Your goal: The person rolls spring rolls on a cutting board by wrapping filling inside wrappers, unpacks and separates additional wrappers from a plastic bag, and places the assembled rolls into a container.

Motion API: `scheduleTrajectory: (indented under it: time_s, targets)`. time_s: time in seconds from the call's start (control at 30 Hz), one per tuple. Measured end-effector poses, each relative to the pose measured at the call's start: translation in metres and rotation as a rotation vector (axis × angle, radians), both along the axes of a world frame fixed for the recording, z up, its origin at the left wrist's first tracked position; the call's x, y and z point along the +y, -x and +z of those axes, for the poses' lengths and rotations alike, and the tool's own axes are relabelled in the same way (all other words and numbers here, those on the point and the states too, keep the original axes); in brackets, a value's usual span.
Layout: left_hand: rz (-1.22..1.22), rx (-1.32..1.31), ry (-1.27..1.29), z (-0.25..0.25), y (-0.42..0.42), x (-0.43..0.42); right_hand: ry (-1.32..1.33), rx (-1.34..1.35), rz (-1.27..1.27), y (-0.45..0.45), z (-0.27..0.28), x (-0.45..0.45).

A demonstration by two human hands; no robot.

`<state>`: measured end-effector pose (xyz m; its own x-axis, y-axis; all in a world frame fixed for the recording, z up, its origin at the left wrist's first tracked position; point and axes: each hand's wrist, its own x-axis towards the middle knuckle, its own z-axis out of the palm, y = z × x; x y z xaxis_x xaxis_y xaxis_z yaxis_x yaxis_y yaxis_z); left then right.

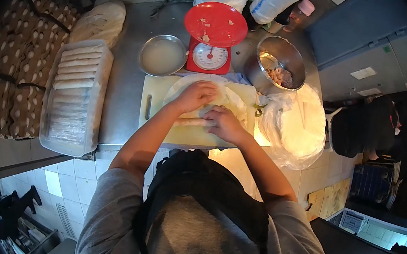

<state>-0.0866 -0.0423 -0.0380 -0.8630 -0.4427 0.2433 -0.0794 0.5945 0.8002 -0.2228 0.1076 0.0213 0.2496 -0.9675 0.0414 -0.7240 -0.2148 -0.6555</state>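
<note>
On the cream cutting board (155, 88) lies a round, thin, pale wrapper sheet (234, 103). A slim rolled spring roll (189, 122) runs along the near side of the sheet. Over the sheet's middle rests my left hand (198, 96), palm down with the fingers extended; its fingertips are partly hidden. My right hand (225, 124) is curled over the right end of the roll, the fingers bent against it and covering that end.
Behind the board stand a red scale (210, 59) and a bowl of cloudy liquid (163, 55). A steel pot (288, 56) holds filling. Stacked wrappers in plastic (303, 124) lie right. Left are a tub of rolls (76, 98) and egg trays (17, 68).
</note>
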Motion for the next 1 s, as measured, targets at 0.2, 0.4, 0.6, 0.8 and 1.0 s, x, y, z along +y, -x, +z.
scheduleTrajectory:
  time_s: [0.2,0.4,0.6,0.8,1.0]
  targets:
    - [0.007,-0.012,-0.035,0.002,0.000,0.001,-0.018,0.009,0.000,-0.006,-0.009,-0.001]
    - [-0.003,-0.038,-0.086,0.005,0.000,-0.001,0.026,-0.061,-0.019,-0.026,-0.010,-0.010]
    - [-0.001,-0.034,-0.056,0.003,0.001,-0.002,-0.079,-0.222,-0.070,-0.036,-0.017,-0.016]
    - [-0.001,-0.009,-0.105,0.006,0.001,-0.003,-0.037,-0.192,-0.058,-0.052,-0.026,-0.023]
    - [-0.014,0.015,-0.190,0.010,0.006,-0.007,0.030,-0.112,-0.040,-0.072,-0.028,-0.026]
